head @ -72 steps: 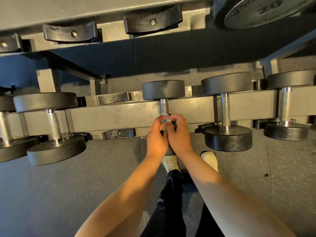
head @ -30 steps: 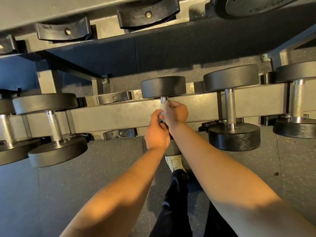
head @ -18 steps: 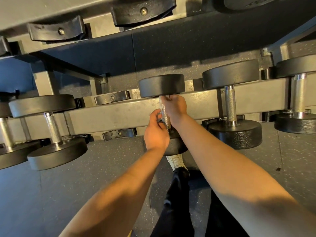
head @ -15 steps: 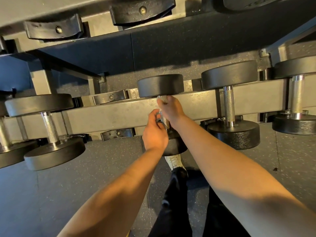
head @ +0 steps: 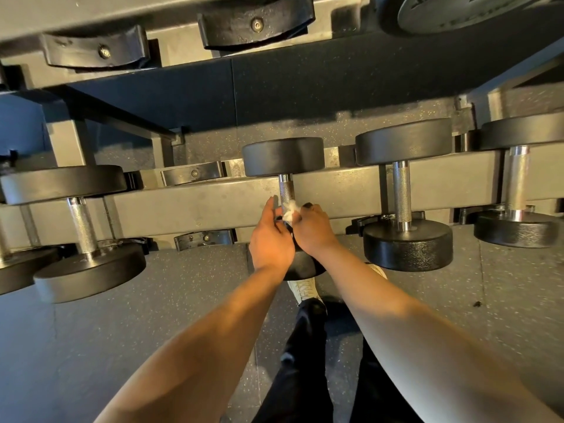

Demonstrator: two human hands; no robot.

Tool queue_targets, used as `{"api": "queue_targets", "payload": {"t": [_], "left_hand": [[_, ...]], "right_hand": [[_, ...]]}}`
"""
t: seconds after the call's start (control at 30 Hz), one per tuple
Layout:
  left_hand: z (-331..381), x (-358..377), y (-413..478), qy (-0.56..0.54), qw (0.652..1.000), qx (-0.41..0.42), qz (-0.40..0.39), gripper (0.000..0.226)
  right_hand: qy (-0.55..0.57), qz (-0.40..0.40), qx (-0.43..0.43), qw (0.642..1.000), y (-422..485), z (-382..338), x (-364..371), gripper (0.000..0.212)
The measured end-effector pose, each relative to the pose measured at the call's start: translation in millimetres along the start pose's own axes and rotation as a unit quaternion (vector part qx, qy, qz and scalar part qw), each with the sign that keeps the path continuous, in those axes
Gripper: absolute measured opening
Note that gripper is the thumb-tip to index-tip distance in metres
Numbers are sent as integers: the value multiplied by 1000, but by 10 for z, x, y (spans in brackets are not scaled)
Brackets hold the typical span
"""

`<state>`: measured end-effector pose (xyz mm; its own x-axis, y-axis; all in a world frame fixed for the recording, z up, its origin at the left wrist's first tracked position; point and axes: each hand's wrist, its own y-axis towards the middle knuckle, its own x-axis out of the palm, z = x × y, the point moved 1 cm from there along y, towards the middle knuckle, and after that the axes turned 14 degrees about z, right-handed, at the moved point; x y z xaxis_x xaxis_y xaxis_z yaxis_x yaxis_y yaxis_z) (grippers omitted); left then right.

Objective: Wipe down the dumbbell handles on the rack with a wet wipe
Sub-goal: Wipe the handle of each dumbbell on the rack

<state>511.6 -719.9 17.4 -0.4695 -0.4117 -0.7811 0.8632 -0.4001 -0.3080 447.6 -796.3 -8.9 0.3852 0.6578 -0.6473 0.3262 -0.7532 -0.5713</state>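
A small black dumbbell lies across the lower grey rack rail, its knurled steel handle bare in its upper half. My right hand pinches a crumpled white wet wipe against the lower part of that handle. My left hand sits just left of the handle, fingers reaching to its lower end beside the wipe. Both hands hide the handle's near end and part of the near head.
More dumbbells rest on the same rail: two to the right and two to the left. Empty black cradles sit between them. An upper shelf with cradles overhangs. My white shoe stands on the speckled floor.
My right hand has slid with the wipe from the far end of the handle down toward the near end, uncovering the upper knurled part. My left hand stayed by the handle.
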Motion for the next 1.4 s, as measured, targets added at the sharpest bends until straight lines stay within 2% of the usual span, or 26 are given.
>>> {"api": "queue_targets", "payload": {"t": [0.1, 0.17, 0.3, 0.4, 0.47, 0.77, 0.83, 0.9, 1.0, 1.07, 1.17, 1.27, 1.4], "left_hand": [[6, -13, 3, -3, 1000, 3, 3, 52], [5, -24, -5, -9, 1000, 7, 3, 51], [-50, -25, 7, -38, 999, 14, 5, 51], [-147, -39, 53, -85, 996, 13, -17, 50], [-208, -82, 77, -113, 993, 12, -24, 49], [-251, -96, 39, -95, 994, -25, -41, 52], [-257, -95, 47, -98, 994, -28, -44, 51], [-265, -89, 52, -96, 994, -30, -43, 50], [-271, -67, 62, -92, 994, -30, -41, 49], [-281, -61, 73, -93, 994, -26, -47, 49], [-327, -46, 90, -89, 995, -11, -50, 48], [-377, -10, 101, -102, 994, -2, -47, 48], [-403, 21, 108, -111, 993, -9, -44, 45]], "right_hand": [[-95, -72, -6, 993, 32, 47, -2, 40], [-109, -101, -8, 989, 81, 50, -40, 42], [85, -35, 5, 996, 73, -22, -133, 27], [146, -39, 29, 988, -16, -19, -144, 27], [127, -52, 30, 990, -47, 25, -147, 25], [-39, -100, -3, 994, -152, 30, -223, 18], [-31, -123, 5, 992, -175, -20, -280, 22], [33, -134, 45, 989, -237, -79, -345, 32], [100, -91, 95, 986, -285, -115, -350, 44], [96, -55, 91, 990, -264, -115, -284, 40], [88, -66, 83, 990, -185, -88, -179, 33], [83, -74, 91, 990, -123, -69, -126, 37], [9, -56, 102, 993, -57, -81, -12, 32]]}}
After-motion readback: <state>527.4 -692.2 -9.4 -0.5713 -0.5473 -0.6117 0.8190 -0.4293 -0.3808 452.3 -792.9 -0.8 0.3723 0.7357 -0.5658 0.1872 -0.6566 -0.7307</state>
